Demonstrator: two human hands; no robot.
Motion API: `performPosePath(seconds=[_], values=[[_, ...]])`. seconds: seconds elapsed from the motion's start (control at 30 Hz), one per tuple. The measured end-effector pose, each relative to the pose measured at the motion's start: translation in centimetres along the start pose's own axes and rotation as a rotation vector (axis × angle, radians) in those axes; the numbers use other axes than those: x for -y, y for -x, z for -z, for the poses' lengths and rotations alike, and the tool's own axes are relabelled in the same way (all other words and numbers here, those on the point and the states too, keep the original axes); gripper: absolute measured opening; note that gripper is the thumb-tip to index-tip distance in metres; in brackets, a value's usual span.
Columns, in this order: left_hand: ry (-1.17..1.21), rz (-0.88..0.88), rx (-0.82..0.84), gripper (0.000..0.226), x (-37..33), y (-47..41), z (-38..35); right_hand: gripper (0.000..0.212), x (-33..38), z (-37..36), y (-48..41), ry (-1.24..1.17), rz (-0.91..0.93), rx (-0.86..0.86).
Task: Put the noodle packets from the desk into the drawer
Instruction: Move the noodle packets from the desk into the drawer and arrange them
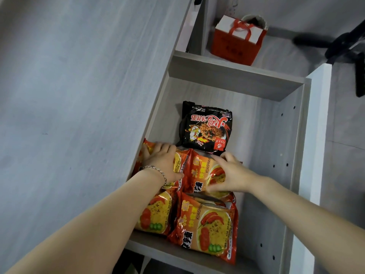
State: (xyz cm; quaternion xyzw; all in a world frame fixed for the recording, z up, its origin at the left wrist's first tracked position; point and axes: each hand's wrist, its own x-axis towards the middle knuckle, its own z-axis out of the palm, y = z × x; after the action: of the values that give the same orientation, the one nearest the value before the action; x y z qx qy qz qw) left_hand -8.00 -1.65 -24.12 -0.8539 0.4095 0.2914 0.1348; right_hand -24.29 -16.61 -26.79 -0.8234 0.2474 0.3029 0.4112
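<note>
Both hands lie flat with fingers spread, left hand (165,165) and right hand (230,175), on orange noodle packets (199,180) in the drawer (276,155).

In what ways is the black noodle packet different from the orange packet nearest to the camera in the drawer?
The black noodle packet has a dark wrapper; the nearest orange packet is orange and red with chili pictures. The black noodle packet lies alone toward the far end of the drawer; the nearest orange packet sits at the near end, pressed against other orange packets. Neither is touched by a hand. Both lie flat, face up, inside the drawer.
</note>
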Motion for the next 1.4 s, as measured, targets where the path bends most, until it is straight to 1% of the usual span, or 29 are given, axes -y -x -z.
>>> performPosePath(seconds=[0.03,0.07,0.1,0.13,0.2,0.3,0.33,0.43,0.47,0.53,0.57,0.6,0.63,0.67,0.7,0.77,0.8,0.87,0.93,0.97,1.0,1.03,1.1,1.13,1.17,1.2,1.27,1.33,1.4], values=[[-0.011,-0.013,0.011,0.088,0.0,-0.2,0.1,0.086,0.0,-0.5,-0.1,-0.084,-0.028,-0.049],[-0.015,-0.023,0.024,0.09,0.0,-0.5,0.3,0.07,0.0,-1.2,-0.1,-0.104,-0.042,-0.134],[-0.016,-0.027,0.036,0.092,0.0,-0.7,0.4,0.059,0.1,-2.1,0.0,-0.035,-0.043,-0.236],[-0.019,-0.027,0.045,0.093,0.0,-0.9,0.5,0.053,0.3,-2.9,0.1,0.077,-0.031,-0.315],[-0.038,-0.026,0.042,0.097,-0.1,-1.1,0.5,0.056,0.5,-4.3,0.1,0.215,0.014,-0.348],[-0.061,-0.028,0.008,0.099,0.0,-0.9,0.0,0.083,0.6,-4.8,-0.1,0.381,0.038,-0.272],[-0.057,-0.029,0.0,0.099,0.0,-0.9,-0.1,0.088,0.7,-4.6,-0.1,0.433,0.037,-0.259],[-0.034,-0.023,-0.003,0.099,0.1,-0.8,-0.2,0.09,1.5,-3.5,-0.1,0.505,0.07,-0.268],[-0.024,-0.023,-0.002,0.098,0.1,-0.9,-0.2,0.086,2.0,-2.8,-0.1,0.451,0.09,-0.323],[-0.012,-0.028,0.004,0.098,0.1,-0.9,-0.3,0.069,2.9,-0.9,-0.5,0.204,0.085,-0.574],[-0.008,-0.029,0.008,0.099,0.2,-0.9,-0.3,0.06,3.2,0.1,-0.9,0.055,0.044,-0.728],[-0.004,-0.028,0.011,0.099,0.3,-0.9,-0.3,0.057,3.3,1.1,-1.6,-0.093,-0.042,-0.836],[0.001,-0.032,0.014,0.099,0.4,-0.8,-0.3,0.058,3.2,2.1,-2.3,-0.242,-0.16,-0.867],[0.012,-0.036,0.019,0.097,0.4,-0.8,-0.3,0.059,2.9,2.9,-3.3,-0.37,-0.28,-0.818],[0.041,-0.032,0.018,0.094,0.3,-0.8,-0.1,0.057,2.6,3.5,-4.2,-0.47,-0.371,-0.722],[0.216,0.037,0.001,0.083,0.0,-0.7,0.4,0.047,2.3,4.2,-5.4,-0.6,-0.465,-0.571],[0.392,0.101,-0.022,0.073,-0.2,-0.7,0.8,0.042,2.4,4.5,-5.6,-0.653,-0.483,-0.558],[0.774,0.199,-0.113,0.051,-0.7,-0.7,1.6,0.034,2.7,4.9,-5.7,-0.766,-0.488,-0.603],[0.984,0.259,-0.228,0.033,-1.2,-1.1,2.5,0.029,2.9,5.2,-5.3,-0.866,-0.496,-0.66],[1.072,0.31,-0.25,0.029,-1.6,-1.4,3.1,0.026,3.1,5.5,-5.0,-0.912,-0.491,-0.685],[1.195,0.379,-0.231,0.029,-2.0,-1.7,3.6,0.021,3.4,5.7,-4.6,-0.978,-0.47,-0.703],[1.369,0.465,-0.167,0.033,-2.5,-1.9,4.3,0.015,3.8,6.1,-4.2,-1.065,-0.43,-0.714],[1.718,0.606,0.08,0.044,-3.7,-2.3,5.4,0.019,5.0,6.3,-3.0,-1.24,-0.324,-0.718],[1.834,0.617,0.199,0.053,-4.2,-2.4,5.9,0.02,5.8,6.3,-2.3,-1.29,-0.269,-0.712],[1.927,0.601,0.272,0.059,-4.6,-2.6,6.2,0.021,6.4,6.2,-1.6,-1.3,-0.225,-0.704],[2.001,0.597,0.279,0.063,-4.8,-2.7,6.6,0.02,6.8,6.0,-1.0,-1.284,-0.184,-0.687],[2.071,0.664,0.161,0.066,-4.8,-3.3,6.8,0.019,7.5,5.5,0.2,-1.22,-0.128,-0.611],[1.908,0.713,0.0,0.063,-4.5,-3.6,6.9,0.017,7.4,5.0,0.8,-1.134,-0.102,-0.556],[1.726,0.646,-0.11,0.054,-4.2,-3.5,7.2,0.016,6.7,4.7,1.0,-1.125,-0.131,-0.607]])
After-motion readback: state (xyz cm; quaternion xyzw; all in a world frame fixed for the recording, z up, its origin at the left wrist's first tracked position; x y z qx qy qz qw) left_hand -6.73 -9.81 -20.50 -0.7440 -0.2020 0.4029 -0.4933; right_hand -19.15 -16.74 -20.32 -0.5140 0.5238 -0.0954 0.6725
